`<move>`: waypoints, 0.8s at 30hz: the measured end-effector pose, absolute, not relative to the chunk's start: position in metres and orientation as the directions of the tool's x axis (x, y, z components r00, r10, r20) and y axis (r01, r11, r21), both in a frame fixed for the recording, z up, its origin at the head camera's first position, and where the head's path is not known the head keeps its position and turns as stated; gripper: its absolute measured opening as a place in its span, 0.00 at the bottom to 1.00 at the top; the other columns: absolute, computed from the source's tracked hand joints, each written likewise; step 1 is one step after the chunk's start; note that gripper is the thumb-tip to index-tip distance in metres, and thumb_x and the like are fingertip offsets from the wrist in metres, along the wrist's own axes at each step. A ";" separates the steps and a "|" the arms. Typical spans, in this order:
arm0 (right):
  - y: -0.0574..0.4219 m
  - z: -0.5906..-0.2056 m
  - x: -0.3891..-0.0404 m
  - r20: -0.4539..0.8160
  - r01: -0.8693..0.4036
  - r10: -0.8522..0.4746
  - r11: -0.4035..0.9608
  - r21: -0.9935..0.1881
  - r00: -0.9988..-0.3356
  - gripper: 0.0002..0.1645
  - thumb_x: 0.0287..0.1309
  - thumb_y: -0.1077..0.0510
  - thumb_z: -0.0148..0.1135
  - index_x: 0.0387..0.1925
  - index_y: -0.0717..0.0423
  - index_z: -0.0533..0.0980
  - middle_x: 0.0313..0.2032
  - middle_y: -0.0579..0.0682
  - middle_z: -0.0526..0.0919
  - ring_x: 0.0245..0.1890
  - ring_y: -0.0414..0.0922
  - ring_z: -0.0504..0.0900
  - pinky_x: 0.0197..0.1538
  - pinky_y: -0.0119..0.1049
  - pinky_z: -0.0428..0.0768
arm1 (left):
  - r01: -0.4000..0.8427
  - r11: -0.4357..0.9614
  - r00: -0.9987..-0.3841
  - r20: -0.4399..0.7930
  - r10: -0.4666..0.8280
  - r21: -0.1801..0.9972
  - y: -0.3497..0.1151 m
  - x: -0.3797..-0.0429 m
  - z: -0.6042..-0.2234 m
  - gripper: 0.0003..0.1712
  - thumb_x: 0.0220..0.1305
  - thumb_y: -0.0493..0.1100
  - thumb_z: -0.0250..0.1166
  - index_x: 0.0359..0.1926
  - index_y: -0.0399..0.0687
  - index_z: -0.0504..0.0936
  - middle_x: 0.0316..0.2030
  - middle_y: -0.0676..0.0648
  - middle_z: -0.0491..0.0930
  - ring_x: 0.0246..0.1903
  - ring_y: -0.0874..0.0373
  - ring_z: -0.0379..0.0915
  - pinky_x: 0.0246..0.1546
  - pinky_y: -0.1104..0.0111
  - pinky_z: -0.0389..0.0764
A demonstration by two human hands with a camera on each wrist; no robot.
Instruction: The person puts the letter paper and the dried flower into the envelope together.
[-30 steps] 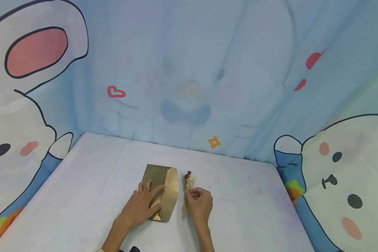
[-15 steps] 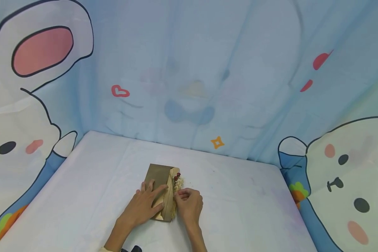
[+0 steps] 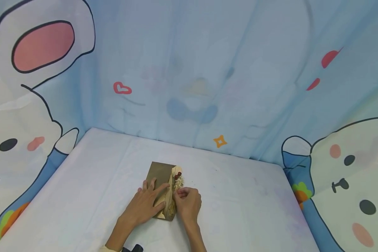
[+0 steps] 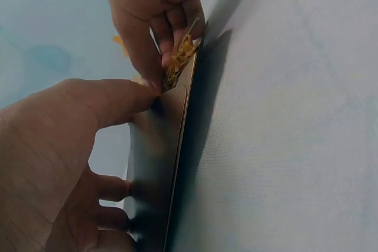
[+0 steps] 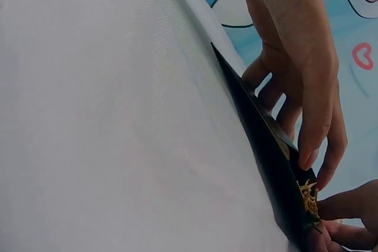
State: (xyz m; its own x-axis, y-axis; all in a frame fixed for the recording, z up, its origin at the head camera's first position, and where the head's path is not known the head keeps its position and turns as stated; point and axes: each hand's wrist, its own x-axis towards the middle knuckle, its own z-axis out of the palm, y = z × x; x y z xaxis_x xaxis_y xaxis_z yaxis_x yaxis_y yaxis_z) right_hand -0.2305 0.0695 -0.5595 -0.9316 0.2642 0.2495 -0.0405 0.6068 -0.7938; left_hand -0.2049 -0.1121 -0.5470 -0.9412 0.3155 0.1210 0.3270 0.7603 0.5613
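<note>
A gold envelope (image 3: 160,171) lies on the white table with its flap side at the right. My left hand (image 3: 143,206) rests on it, fingers spread over the paper. At the flap, my right hand (image 3: 189,203) pinches a small bunch of dried flowers (image 3: 178,181), dark red and cream at the top. The bunch lies along the flap, partly hidden by my fingers. Its yellowish stem ends (image 4: 180,60) show in the left wrist view, close to my left thumb. The right wrist view has the envelope (image 5: 260,140) edge-on, my left fingers on top.
The white cloth-covered table (image 3: 245,210) stretches out on both sides of the envelope. Behind it hangs a blue curtain (image 3: 192,70) with cartoon animals. A black object (image 3: 137,248) shows at the bottom edge beside my left forearm.
My right hand has carried the dried flowers leftward from the table beside the envelope onto its flap. My left hand has stayed on the envelope. The head view has shifted slightly.
</note>
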 end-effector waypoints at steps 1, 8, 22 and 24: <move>0.068 -0.559 -0.231 0.245 -0.039 0.263 0.603 -0.797 -0.933 0.08 0.53 0.66 0.79 0.22 0.56 0.88 0.18 0.47 0.88 0.17 0.36 0.80 0.25 0.30 0.79 | 0.326 0.758 -0.941 0.120 0.315 0.564 -0.112 -0.205 -0.547 0.35 0.79 0.55 0.66 0.82 0.62 0.69 0.81 0.24 0.60 0.76 0.12 0.55 0.70 0.25 0.69; 0.058 -0.558 -0.235 0.234 -0.049 0.236 0.598 -0.800 -0.943 0.07 0.53 0.66 0.80 0.24 0.58 0.89 0.20 0.49 0.89 0.18 0.36 0.82 0.25 0.30 0.81 | 0.323 0.757 -0.942 0.116 0.315 0.568 -0.114 -0.205 -0.546 0.35 0.81 0.56 0.63 0.83 0.64 0.68 0.82 0.25 0.59 0.77 0.12 0.55 0.71 0.24 0.68; 0.040 -0.557 -0.241 0.262 -0.101 0.162 0.638 -0.763 -0.951 0.07 0.53 0.72 0.77 0.24 0.61 0.90 0.22 0.52 0.91 0.21 0.42 0.87 0.28 0.37 0.86 | 0.312 0.757 -0.945 0.109 0.307 0.574 -0.114 -0.209 -0.550 0.33 0.82 0.59 0.58 0.83 0.65 0.67 0.83 0.26 0.58 0.78 0.14 0.54 0.71 0.26 0.69; 0.039 -0.556 -0.242 0.260 -0.108 0.150 0.638 -0.762 -0.954 0.07 0.53 0.72 0.77 0.24 0.61 0.90 0.22 0.52 0.91 0.21 0.41 0.87 0.29 0.36 0.86 | 0.319 0.762 -0.944 0.120 0.307 0.563 -0.115 -0.209 -0.551 0.33 0.82 0.58 0.59 0.83 0.64 0.68 0.82 0.26 0.59 0.77 0.13 0.55 0.70 0.26 0.71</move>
